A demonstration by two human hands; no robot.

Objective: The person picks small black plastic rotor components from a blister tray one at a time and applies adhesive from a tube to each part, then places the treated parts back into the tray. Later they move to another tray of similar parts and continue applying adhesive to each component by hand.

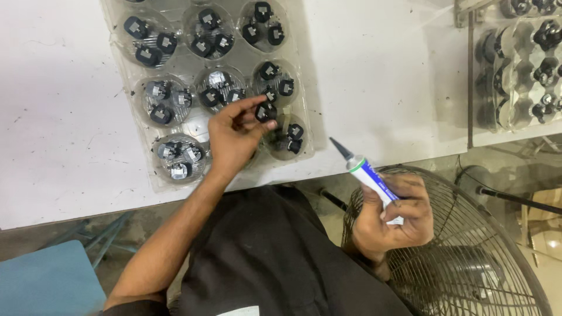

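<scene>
Nearest, the right hand (393,219) grips a tube (369,175) over the fan (468,257), nozzle aimed at the counter (374,76). Farther on, the left hand (234,137) pinches a black part (266,111) above the tray (161,180). A loose pinch could drop it among the others; a squeeze might smear the counter

Scuffed white worktable (58,117), wire-caged fan (486,257) beside it, blue seat (47,281) below.
</scene>
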